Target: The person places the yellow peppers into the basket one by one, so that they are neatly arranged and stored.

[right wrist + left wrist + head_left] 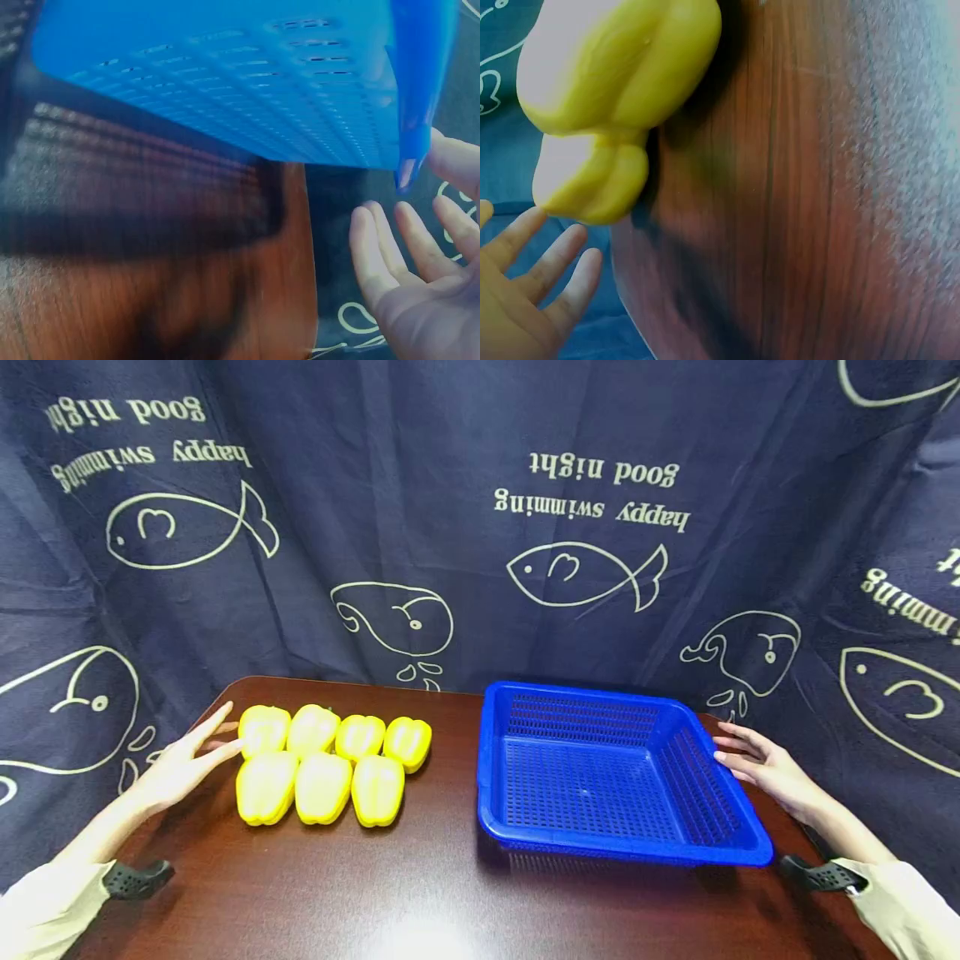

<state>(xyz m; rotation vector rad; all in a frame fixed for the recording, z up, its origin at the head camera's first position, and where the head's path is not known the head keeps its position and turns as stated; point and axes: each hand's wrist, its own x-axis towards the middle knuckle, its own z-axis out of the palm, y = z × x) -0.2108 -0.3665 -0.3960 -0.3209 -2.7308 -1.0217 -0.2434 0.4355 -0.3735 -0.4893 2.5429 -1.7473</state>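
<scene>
Several yellow bell peppers lie close together in two rows on the left of the table. My left hand is at their left side with fingers spread and nearly straight, fingertips right at the leftmost back pepper. The left wrist view has that hand palm showing, with nothing in it. On the right stands a blue plastic basket with perforated walls and only its bare floor inside. Beside its right rim is my right hand, fingers loosely extended, the thumb at the rim in the right wrist view.
A brown wooden table carries both the peppers and the basket, with a strip of tabletop between them. Behind it hangs a dark blue curtain printed with fish and lettering. Black straps circle both wrists.
</scene>
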